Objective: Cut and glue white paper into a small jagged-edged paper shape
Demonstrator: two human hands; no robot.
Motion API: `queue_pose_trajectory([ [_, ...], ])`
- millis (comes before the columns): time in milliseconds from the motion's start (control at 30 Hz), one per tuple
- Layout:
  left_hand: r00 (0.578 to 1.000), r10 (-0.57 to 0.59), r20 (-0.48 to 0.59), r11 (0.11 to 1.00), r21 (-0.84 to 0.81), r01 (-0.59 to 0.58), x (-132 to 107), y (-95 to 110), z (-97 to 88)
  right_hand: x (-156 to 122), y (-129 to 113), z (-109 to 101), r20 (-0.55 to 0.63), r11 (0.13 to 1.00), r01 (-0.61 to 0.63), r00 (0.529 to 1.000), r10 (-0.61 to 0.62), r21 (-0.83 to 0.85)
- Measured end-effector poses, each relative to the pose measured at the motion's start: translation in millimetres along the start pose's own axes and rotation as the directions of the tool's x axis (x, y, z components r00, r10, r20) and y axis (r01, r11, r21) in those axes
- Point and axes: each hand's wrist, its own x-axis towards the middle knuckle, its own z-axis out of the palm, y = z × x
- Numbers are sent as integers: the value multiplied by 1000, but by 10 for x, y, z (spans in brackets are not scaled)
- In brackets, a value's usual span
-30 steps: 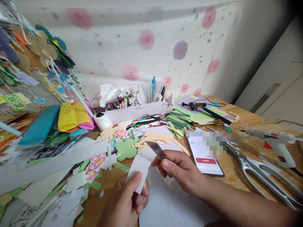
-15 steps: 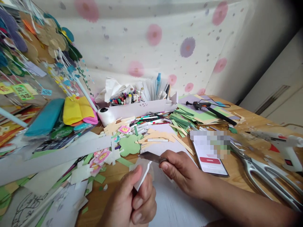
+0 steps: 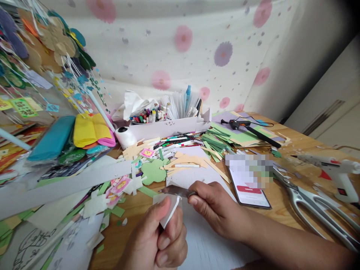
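Observation:
My left hand (image 3: 161, 236) is closed, pinching a small folded piece of white paper (image 3: 171, 212) between thumb and curled fingers. A translucent sheet edge shows around that piece. My right hand (image 3: 215, 206) grips a short dark metal knife blade (image 3: 174, 190), its pointed end toward the left. The blade lies across the top edge of the white piece; whether it cuts in, I cannot tell. Any handle is hidden in my fingers. Below both hands a large white sheet (image 3: 205, 240) lies on the wooden table.
Big scissors (image 3: 306, 206), a phone (image 3: 249, 183) and a white glue gun (image 3: 334, 174) lie at right. Behind my hands are a green cloud-shaped paper (image 3: 154, 171), paper strips (image 3: 215, 140) and a pen box (image 3: 165, 127). Paper scraps (image 3: 95, 204) cover the left.
The knife blade has shifted slightly down and left, onto the top of the white piece. My left hand keeps its pinch and has barely moved.

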Motion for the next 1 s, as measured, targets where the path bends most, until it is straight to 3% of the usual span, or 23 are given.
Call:
queue_pose_trajectory([
  [100,1000,20,-8,999,25,-20,-2,-1,-5,5,6,2,23,995,-31,999,29,92],
  [167,998,46,-35,998,50,-45,3,-1,-9,10,15,7,82,968,-79,995,61,239],
  [300,989,133,-66,984,129,-123,30,11,-28,21,48,-6,245,797,-185,968,47,575],
  [367,983,169,-77,965,217,-149,47,19,-50,33,66,-35,180,748,-161,982,55,644],
  [500,960,266,-86,874,442,-203,61,28,-124,68,77,-97,-47,810,-33,996,74,585],
  [667,943,309,-125,772,612,-172,83,42,-175,91,43,-49,61,759,-172,983,172,628],
  [800,896,400,-194,780,585,-221,138,50,-125,95,24,30,90,728,-243,966,244,641],
  [900,896,397,-197,800,552,-233,149,50,-70,88,6,30,110,747,-229,972,206,625],
  [1000,903,386,-192,797,562,-221,122,62,-24,66,-14,-29,44,828,-118,993,112,548],
])
